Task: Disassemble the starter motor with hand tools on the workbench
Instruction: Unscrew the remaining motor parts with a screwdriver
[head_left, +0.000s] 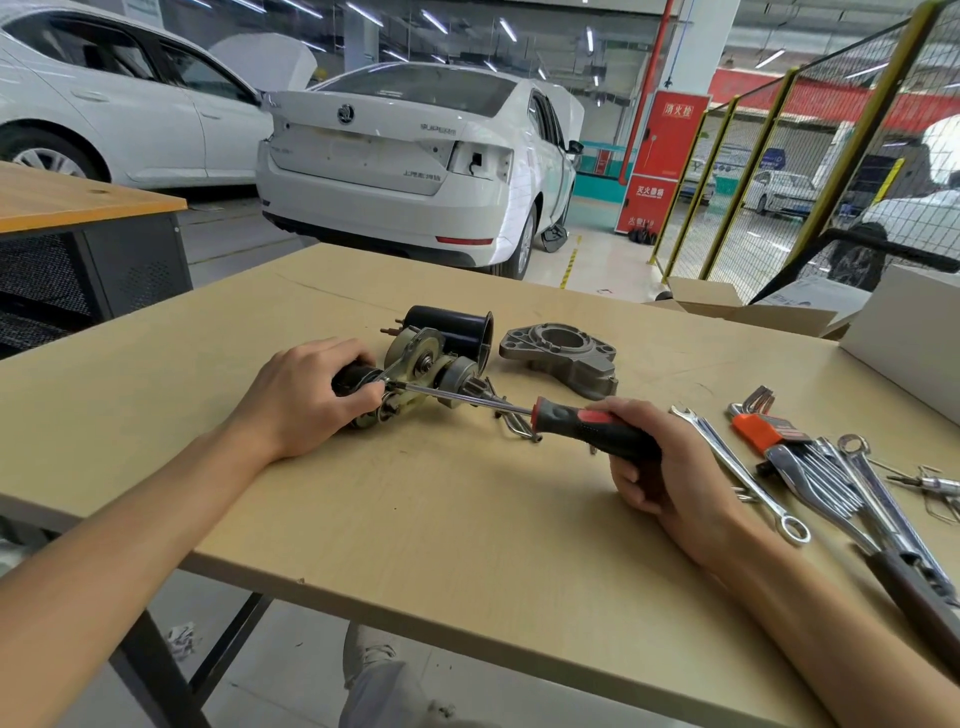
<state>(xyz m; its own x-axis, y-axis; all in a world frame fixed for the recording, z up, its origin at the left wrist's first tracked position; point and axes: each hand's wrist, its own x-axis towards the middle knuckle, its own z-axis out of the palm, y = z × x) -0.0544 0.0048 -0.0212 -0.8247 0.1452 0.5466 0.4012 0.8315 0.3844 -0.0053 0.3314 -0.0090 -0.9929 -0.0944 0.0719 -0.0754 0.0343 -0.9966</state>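
Observation:
The starter motor (421, 364) lies on its side in the middle of the workbench (467, 519), its gear end facing me. My left hand (306, 395) grips its black body from the left. My right hand (660, 467) holds a screwdriver (587, 423) by its black and red handle. The steel shaft runs left, and its tip rests at the motor right beside my left fingertips. A black cylindrical housing (457, 325) lies just behind the motor. The removed grey aluminium end housing (563, 353) sits to its right. A bent metal clip (517, 428) lies under the screwdriver shaft.
Combination wrenches (737, 467), an orange hex key set (761, 426) and other chrome tools (857, 483) lie at the bench's right. A white box (904, 332) and a cardboard carton (727, 304) stand at the far right. White cars are parked behind the bench; another desk (78, 202) is at left.

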